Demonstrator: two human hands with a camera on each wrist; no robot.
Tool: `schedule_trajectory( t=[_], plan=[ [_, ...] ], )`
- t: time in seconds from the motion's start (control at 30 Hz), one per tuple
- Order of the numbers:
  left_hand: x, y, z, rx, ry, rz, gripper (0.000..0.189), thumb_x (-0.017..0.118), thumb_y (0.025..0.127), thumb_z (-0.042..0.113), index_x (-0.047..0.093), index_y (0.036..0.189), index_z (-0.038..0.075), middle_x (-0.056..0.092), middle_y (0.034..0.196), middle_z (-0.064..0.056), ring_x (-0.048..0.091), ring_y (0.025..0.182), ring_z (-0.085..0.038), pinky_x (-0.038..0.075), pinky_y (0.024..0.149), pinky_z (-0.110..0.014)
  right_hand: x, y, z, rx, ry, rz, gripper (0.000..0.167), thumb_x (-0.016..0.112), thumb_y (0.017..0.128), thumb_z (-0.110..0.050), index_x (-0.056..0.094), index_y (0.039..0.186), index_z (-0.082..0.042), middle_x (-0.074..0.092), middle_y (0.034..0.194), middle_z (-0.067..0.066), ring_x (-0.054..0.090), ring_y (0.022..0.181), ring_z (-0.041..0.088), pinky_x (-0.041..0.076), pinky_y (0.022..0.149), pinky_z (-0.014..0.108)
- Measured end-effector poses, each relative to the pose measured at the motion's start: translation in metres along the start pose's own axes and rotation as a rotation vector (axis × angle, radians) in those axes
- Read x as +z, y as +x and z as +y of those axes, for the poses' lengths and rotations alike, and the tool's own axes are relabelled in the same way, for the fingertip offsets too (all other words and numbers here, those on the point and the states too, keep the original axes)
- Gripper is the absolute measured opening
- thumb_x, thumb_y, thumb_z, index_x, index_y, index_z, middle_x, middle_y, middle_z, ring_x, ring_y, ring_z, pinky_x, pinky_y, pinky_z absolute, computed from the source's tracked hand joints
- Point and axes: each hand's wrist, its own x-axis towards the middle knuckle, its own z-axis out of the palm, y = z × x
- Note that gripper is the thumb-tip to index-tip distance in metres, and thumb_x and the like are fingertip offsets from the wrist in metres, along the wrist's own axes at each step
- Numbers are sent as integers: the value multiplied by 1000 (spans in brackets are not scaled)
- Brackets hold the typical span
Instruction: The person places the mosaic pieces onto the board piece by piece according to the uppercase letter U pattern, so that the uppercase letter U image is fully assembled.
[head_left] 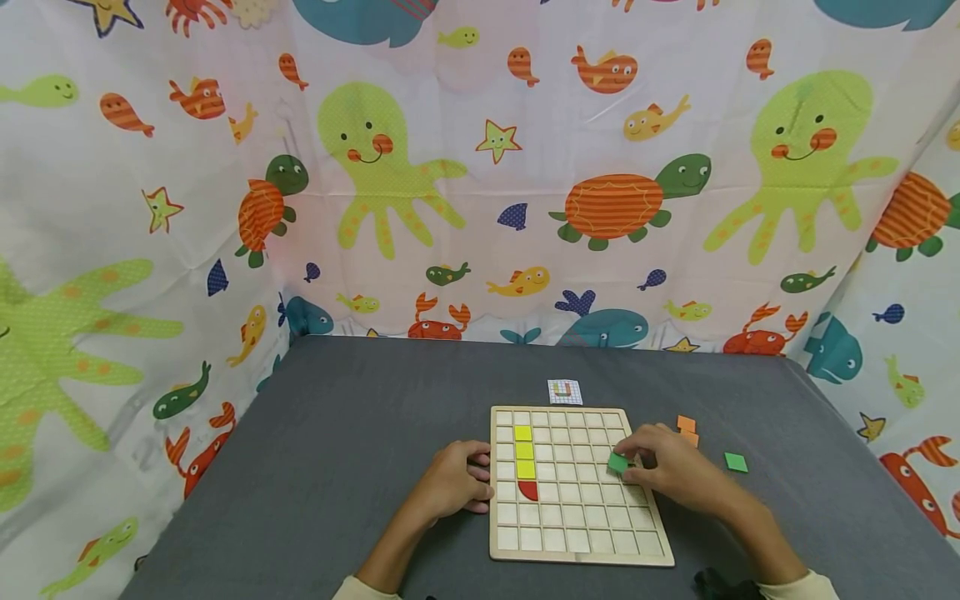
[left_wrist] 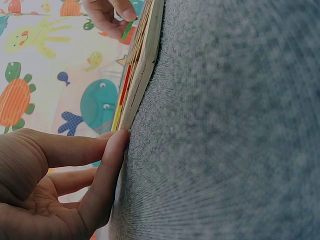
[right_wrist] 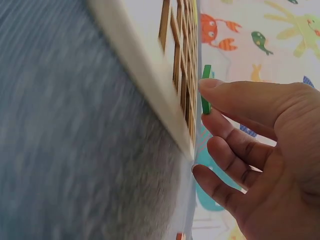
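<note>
A wooden grid board lies flat on the table. My left hand is at its left edge, fingertips touching the side, in the left wrist view too. Over the right-hand columns, my right hand pinches a green tile between thumb and fingertips. The right wrist view shows this tile held on edge, apart from the board. Three yellow square tiles stand in a column on the board's left part. Directly below them sits a red quarter-round tile.
Two orange tiles lie right of the board, partly behind my right hand. Another green tile is farther right on the grey table. A small printed pattern card lies beyond the board. A sea-animal curtain hangs behind.
</note>
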Motion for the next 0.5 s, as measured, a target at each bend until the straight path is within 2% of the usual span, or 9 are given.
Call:
schedule_trajectory(
  t=[0.13,0.3,0.5],
  plan=[
    [0,0,0,-1,-2,1,65,77,80,-18,58,142,-10,62,122,-18,69,101,-26,68,62,-38,5,5,-6,-52,16,-6,27,84,92,-24,78,116,-15,66,106,-5,53,96,16,51,74,28],
    [0,1,0,-4,2,3,64,77,81,-18,58,142,-10,62,121,-18,69,101,-26,68,62,-38,12,12,-14,-68,19,-29,25,82,94,-24,78,117,-17,67,112,-5,57,99,16,54,78,31],
    [1,1,0,-12,4,5,64,77,81,-18,58,142,-9,62,121,-17,69,99,-25,68,62,-38,19,20,-24,-89,34,-67,23,83,93,-21,78,115,-17,68,110,-6,59,99,15,55,79,29]
  ],
)
